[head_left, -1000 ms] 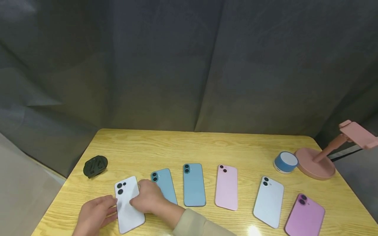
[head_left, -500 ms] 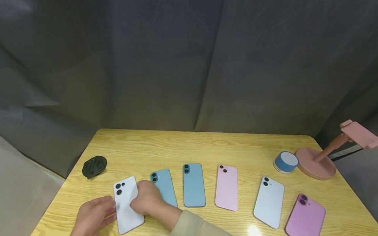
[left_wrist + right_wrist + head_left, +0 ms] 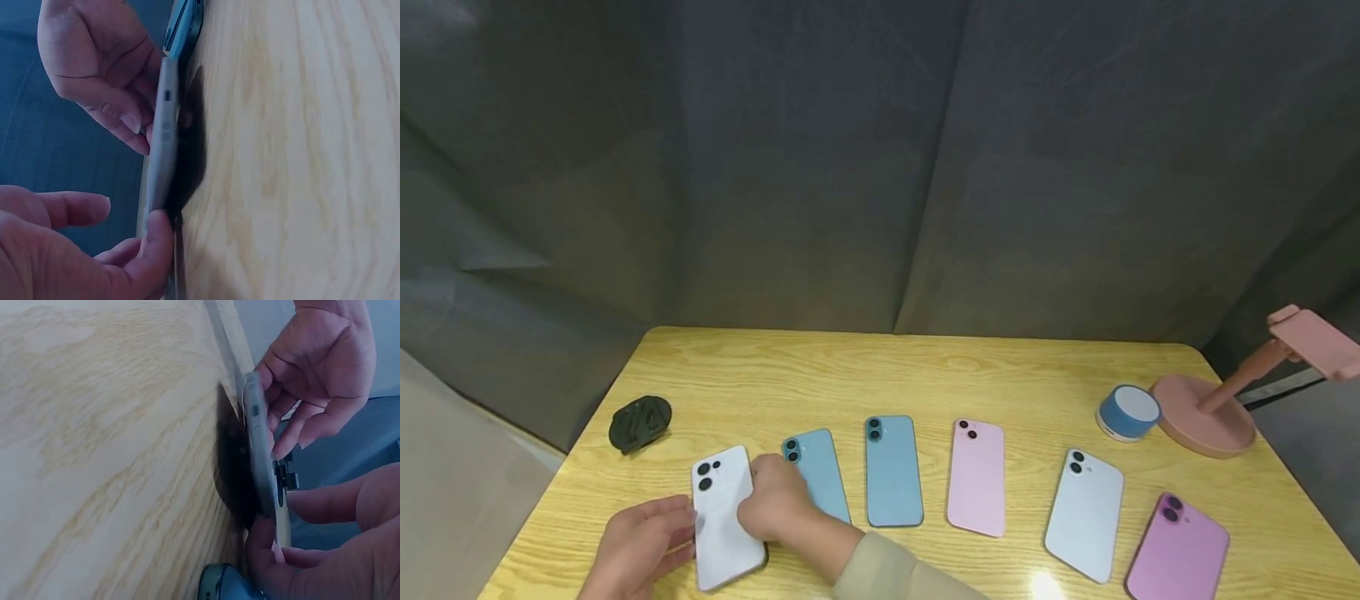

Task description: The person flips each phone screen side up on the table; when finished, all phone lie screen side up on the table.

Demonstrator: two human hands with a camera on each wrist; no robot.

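In the head view a white phone [image 3: 727, 525], back up with its cameras at the far end, lies between both hands at the table's left. My right hand [image 3: 775, 500] grips its right edge, thumb over the back; the right wrist view has a finger [image 3: 261, 540] at the underside. On the left edge rest the loosely extended fingers of my left hand [image 3: 643, 537], whose thumb stands off the phone in the left wrist view. That view shows the white phone [image 3: 164, 134] edge-on over a dark shadow. A teal phone [image 3: 823, 475] lies partly behind the right hand.
Rightward on the wooden table [image 3: 775, 367] lie another teal phone [image 3: 893, 475], a pink phone [image 3: 976, 479], a second white phone [image 3: 1084, 517] and a purple phone [image 3: 1180, 550]. Behind are a blue-and-white cylinder [image 3: 1127, 412] and a pink phone stand [image 3: 1202, 417]. A dark oval object [image 3: 640, 423] lies far left.
The white phone shifts slightly left, then back right, with both hands staying at its edges. A dark rim now shows at its near right corner. The other phones stay in place.
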